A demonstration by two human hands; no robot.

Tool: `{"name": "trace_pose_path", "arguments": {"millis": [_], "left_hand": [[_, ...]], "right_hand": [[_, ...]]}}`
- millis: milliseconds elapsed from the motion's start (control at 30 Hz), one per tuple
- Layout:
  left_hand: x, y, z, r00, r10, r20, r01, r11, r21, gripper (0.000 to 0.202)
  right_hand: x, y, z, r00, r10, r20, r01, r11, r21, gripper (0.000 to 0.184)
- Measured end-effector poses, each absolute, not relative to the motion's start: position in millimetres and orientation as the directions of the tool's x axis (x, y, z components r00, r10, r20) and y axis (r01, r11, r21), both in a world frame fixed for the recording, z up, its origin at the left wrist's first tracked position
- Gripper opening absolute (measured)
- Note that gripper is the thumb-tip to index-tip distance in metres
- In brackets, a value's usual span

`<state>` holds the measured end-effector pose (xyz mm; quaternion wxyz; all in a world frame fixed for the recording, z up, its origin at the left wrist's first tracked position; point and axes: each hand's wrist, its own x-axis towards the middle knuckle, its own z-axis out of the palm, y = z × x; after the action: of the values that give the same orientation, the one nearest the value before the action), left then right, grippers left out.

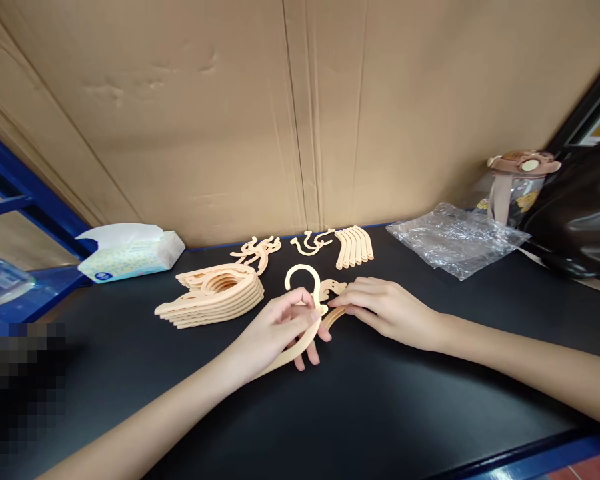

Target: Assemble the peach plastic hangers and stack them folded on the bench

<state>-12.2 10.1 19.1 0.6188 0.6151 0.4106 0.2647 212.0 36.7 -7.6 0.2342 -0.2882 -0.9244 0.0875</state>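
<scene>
A cream plastic hanger [300,277] with a round hook lies on the black table [380,413] between my hands. My left hand [280,330] is closed round its left arm just below the hook. My right hand [385,308] pinches the hanger's right arm piece, fingers pressed down on it. Left of my hands sits a stack of finished hangers [215,297]. Behind lie loose hook pieces [310,241], curly pieces [257,252] and a row of curved arm pieces [354,245].
A tissue pack [130,253] sits at the back left by a blue frame. A crumpled clear plastic bag [455,240], a lidded drinking cup [517,183] and a dark bag [580,213] stand at the back right. A cardboard wall closes the back.
</scene>
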Motion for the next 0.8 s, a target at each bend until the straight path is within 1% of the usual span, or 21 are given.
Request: {"name": "trace_pose_path", "arguments": {"millis": [67, 233, 400, 500, 667, 800], "left_hand": [[-13.2, 11.8, 18.9, 0.526, 0.828, -0.192, 0.137, 0.141, 0.981, 0.023], [-13.1, 15.4, 19.3, 0.471, 0.849, -0.238, 0.080, 0.228, 0.970, 0.019], [-13.0, 17.1, 19.7, 0.475, 0.842, -0.256, 0.040, 0.271, 0.962, 0.028], [-13.7, 16.9, 19.5, 0.491, 0.832, -0.259, 0.034, 0.279, 0.960, 0.031], [-13.4, 16.7, 18.1, 0.496, 0.833, -0.246, 0.025, 0.269, 0.963, 0.029], [-13.5, 16.0, 16.7, 0.479, 0.849, -0.221, 0.027, 0.237, 0.971, 0.034]], "right_hand": [[212.8, 37.9, -7.4, -0.719, 0.568, 0.400, 0.510, 0.823, -0.251, 0.028], [214.1, 36.9, -5.3, -0.735, 0.553, 0.392, 0.513, 0.832, -0.211, 0.037], [213.0, 33.9, -3.4, -0.725, 0.567, 0.392, 0.512, 0.823, -0.245, 0.028], [212.0, 33.6, -2.9, -0.725, 0.570, 0.388, 0.511, 0.822, -0.253, 0.028], [211.2, 34.5, -3.3, -0.720, 0.568, 0.400, 0.506, 0.823, -0.259, 0.029], [211.5, 35.2, -3.7, -0.716, 0.565, 0.410, 0.500, 0.825, -0.262, 0.025]]}}
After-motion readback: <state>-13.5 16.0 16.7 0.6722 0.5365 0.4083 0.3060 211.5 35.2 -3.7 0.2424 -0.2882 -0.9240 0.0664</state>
